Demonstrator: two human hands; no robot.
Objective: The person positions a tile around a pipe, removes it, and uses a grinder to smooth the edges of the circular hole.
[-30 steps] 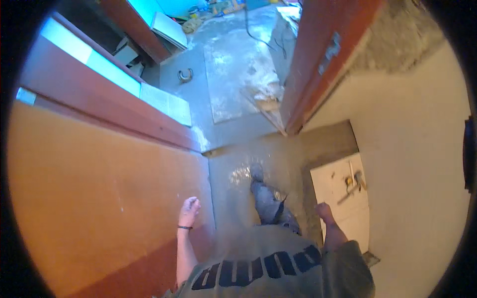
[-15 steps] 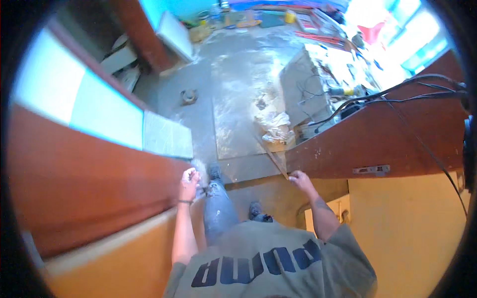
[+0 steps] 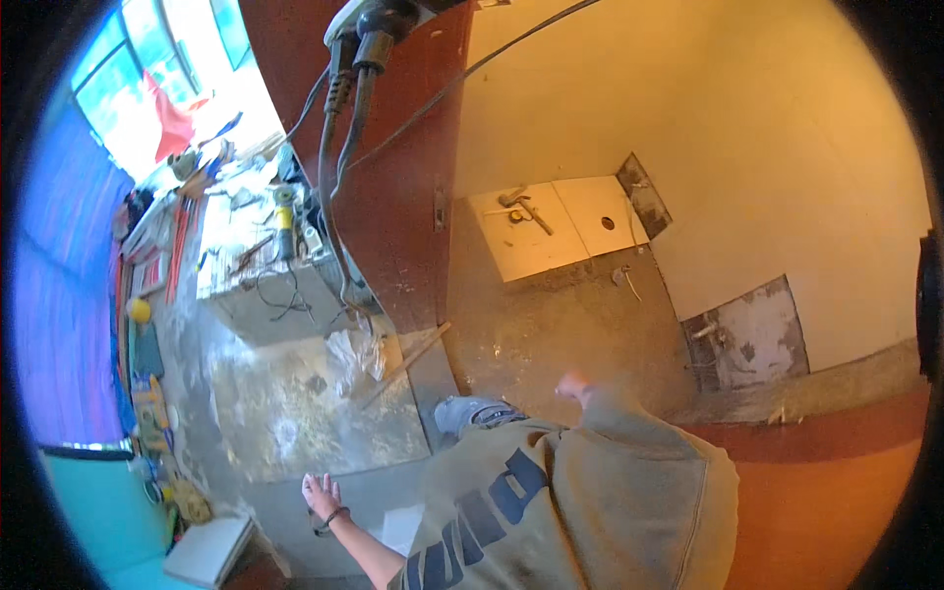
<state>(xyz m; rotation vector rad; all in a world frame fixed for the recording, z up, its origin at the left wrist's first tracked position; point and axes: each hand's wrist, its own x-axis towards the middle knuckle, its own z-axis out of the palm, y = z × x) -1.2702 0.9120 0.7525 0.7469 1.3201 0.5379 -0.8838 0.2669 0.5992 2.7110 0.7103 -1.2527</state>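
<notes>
My left hand, with a dark band at its wrist, hangs open at the lower left over the dusty grey floor, near a pale floor board, holding nothing visible. My right hand shows small and blurred beside my shirt, over the concrete floor of the doorway. A crumpled white plastic bag and a wooden strip lie by the door frame's foot. Dark plugs and cables hang at the top on the red-brown wood.
A cluttered block with a yellow-and-black power tool stands left of the frame. Tools lie on white tiles against the cream wall. A bright window, clutter and a white panel are at the left.
My body and view have swung right; the cluttered room now fills the left, the cream wall and tiles the upper right. Both hands moved with me, the right one now partly behind my sleeve.
</notes>
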